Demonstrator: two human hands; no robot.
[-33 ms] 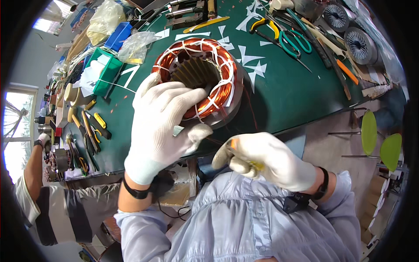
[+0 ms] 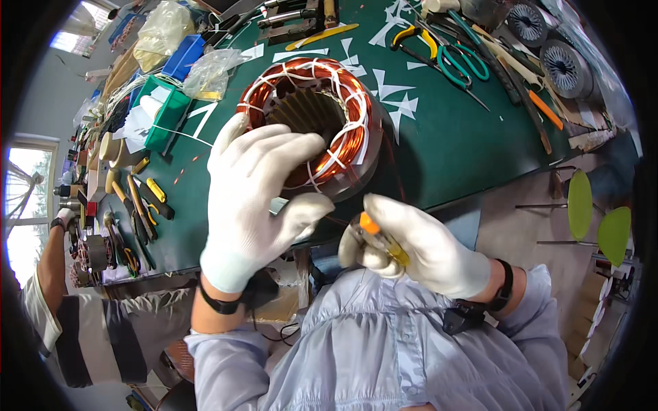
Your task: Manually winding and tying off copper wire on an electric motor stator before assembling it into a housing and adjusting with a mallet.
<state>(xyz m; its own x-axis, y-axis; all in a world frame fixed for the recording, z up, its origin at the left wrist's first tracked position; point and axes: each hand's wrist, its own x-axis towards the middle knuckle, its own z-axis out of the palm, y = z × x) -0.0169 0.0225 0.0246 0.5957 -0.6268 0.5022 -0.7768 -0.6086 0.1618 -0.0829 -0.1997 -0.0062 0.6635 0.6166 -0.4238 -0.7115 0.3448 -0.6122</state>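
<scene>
Probably heavy and stiff: a copper-wound stator (image 2: pixel 363 103) near the front edge of the counter (image 2: pixel 473 151).
Its outer metal body (image 2: pixel 355 181) looks the safest hold, though perhaps slippery, since the wire coils (image 2: pixel 336 157) could get nicked. Glossy copper rings a ribbed, brownish bore (image 2: pixel 308 115), bound with white lacing (image 2: pixel 357 126). The left hand (image 2: pixel 253 181) lies over the near-left coils, fingers spread, thumb apart; the right hand (image 2: pixel 428 243) curls its fingers around an orange-and-yellow tool (image 2: pixel 370 224).
</scene>
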